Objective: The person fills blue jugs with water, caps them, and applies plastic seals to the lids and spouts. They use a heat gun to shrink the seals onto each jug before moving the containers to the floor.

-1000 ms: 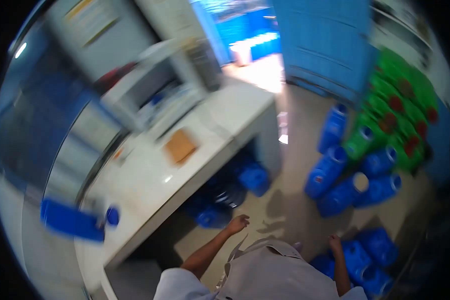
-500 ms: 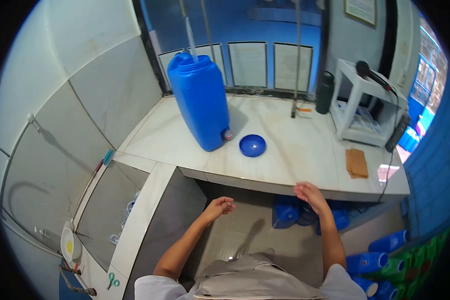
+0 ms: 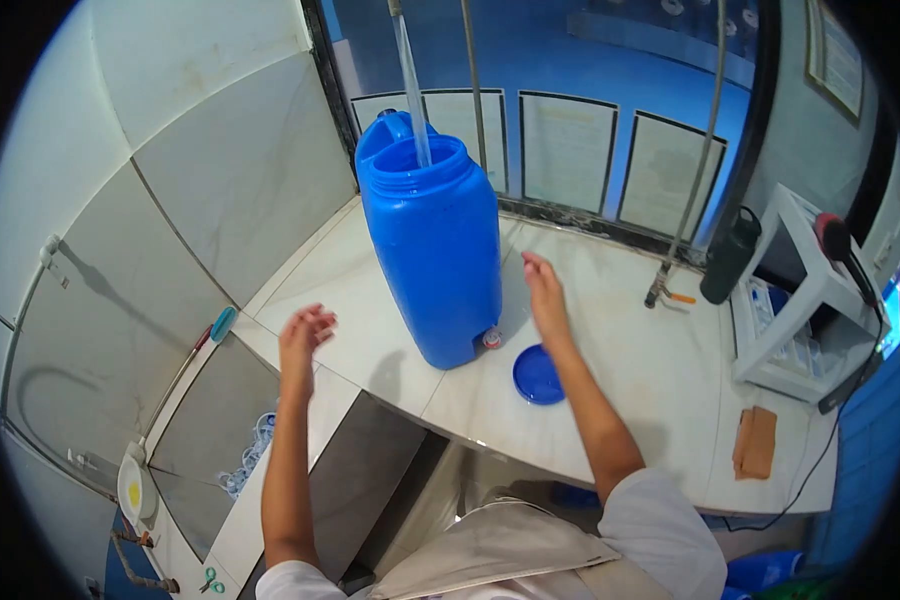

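Note:
A tall blue plastic water jug (image 3: pixel 435 255) stands upright on the tiled counter, its wide mouth uncovered. Water (image 3: pixel 410 100) streams down from a pipe into that mouth. Low on the jug's front is a small spigot (image 3: pixel 492 338). My left hand (image 3: pixel 307 332) is raised to the left of the jug, fingers apart and slightly curled, holding nothing. On the other side my right hand (image 3: pixel 545 295) is stretched toward the jug, empty and not touching it. Beneath my right forearm lies a round blue lid (image 3: pixel 538 376), partly covered by the arm.
A second pipe with an orange-handled valve (image 3: pixel 670 296) rises behind the counter (image 3: pixel 620 420). Farther right are a dark bottle (image 3: pixel 733 255), a white shelf rack (image 3: pixel 770 300) and a brown folded cloth (image 3: pixel 755 443). At left, a basin (image 3: pixel 195 430) holds bluish-white items; green scissors (image 3: pixel 211 580) lie nearby.
Both hands have risen from below the counter's front edge to either side of the jug. My view has moved closer to the jug and tilted.

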Tool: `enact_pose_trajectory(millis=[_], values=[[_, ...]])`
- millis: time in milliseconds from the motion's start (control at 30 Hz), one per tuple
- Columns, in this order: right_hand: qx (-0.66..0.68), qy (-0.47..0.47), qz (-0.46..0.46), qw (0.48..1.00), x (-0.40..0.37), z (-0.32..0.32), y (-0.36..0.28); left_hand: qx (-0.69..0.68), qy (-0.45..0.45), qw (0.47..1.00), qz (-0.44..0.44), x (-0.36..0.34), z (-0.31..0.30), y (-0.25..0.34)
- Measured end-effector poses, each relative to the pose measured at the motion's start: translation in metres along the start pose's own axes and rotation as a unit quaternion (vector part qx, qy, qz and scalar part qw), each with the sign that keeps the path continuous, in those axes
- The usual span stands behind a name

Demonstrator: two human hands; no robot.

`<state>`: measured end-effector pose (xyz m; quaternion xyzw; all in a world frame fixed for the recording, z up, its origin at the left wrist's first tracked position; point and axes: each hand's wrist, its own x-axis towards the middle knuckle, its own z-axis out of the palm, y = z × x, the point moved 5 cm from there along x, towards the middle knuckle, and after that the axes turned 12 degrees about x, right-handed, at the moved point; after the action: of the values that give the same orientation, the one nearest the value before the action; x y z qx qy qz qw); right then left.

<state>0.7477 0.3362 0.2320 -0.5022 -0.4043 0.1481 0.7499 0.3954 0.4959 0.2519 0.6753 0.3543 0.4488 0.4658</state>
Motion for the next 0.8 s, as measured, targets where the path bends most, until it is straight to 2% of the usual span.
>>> enact_pose_trajectory(millis=[33,67,167,267,300,333,367,400,467,567,667,733,800], values=[[0.01,0.012,-0.031,0.999,-0.013,0.014,-0.002,-0.012,0.023,1.0,-0.003,0.024,-0.006,0.002],[0.008,0.003,-0.003,1.0,-0.024,0.026,0.003,-0.024,0.045,0.999,-0.005,0.05,-0.012,0.002],[0.039,-0.012,0.081,0.996,-0.049,0.053,0.003,-0.048,0.034,0.998,-0.001,0.14,-0.004,-0.028],[0.105,-0.027,0.092,0.99,-0.054,0.071,-0.002,-0.068,0.025,0.997,-0.004,0.23,0.032,-0.064],[0.106,-0.017,0.084,0.991,-0.055,0.071,0.002,-0.09,-0.004,0.996,-0.004,0.26,0.047,-0.079],[0.111,-0.03,0.13,0.985,-0.056,0.07,0.011,-0.114,-0.036,0.993,-0.002,0.295,0.068,-0.095],[0.113,-0.042,0.173,0.978,-0.054,0.07,0.018,-0.189,-0.113,0.975,-0.014,0.314,0.095,-0.087],[0.105,-0.029,0.158,0.981,-0.052,0.07,0.019,-0.22,-0.176,0.96,0.0,0.319,0.116,-0.084],[0.078,-0.033,0.172,0.981,-0.053,0.072,0.022,-0.122,-0.114,0.986,0.029,0.338,0.145,-0.102],[0.055,-0.016,0.169,0.984,-0.052,0.073,0.02,-0.153,-0.149,0.977,0.021,0.354,0.178,-0.099],[0.052,-0.022,0.164,0.985,-0.054,0.078,0.019,-0.15,-0.155,0.976,-0.024,0.328,0.144,-0.112],[0.179,0.001,0.216,0.96,-0.047,0.076,0.01,-0.153,-0.15,0.976,-0.041,0.307,0.124,-0.106],[0.189,-0.01,0.248,0.95,-0.037,0.069,0.005,-0.196,-0.073,0.976,-0.053,0.276,0.095,-0.095]])
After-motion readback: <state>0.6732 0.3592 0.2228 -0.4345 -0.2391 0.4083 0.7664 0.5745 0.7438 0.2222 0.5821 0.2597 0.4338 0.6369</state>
